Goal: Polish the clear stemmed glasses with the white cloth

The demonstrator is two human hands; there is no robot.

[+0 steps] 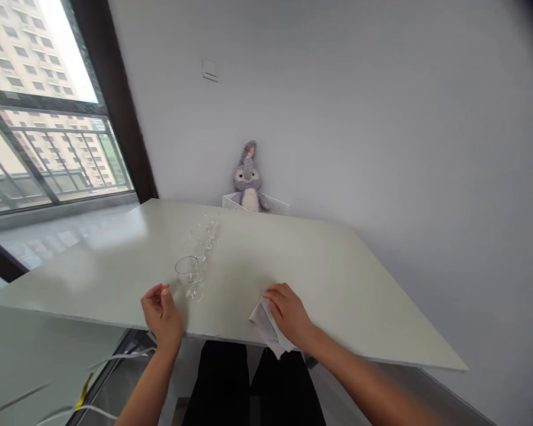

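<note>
A pale grey cloth (pixel 269 325) is under the fingers of my right hand (pixel 288 310), bunched against the tabletop. Its lower end droops over the table's front edge. To the left, my left hand (pixel 162 313) rests at the front edge, fingers loosely curled and thumb apart from them, with nothing visible between. Just beyond that hand stands the nearest of several clear stemmed glasses (pixel 194 291), apart from the fingers. The glasses run in a line towards the back of the table; their see-through outlines overlap, so the farther ones are hard to separate.
The white table (pixel 320 272) reaches back to a grey wall. Behind its far edge, a purple plush toy (pixel 250 183) sits in a white basket (pixel 275 206). A window (pixel 48 118) is at left. White cables (pixel 93 408) hang below the table's left side.
</note>
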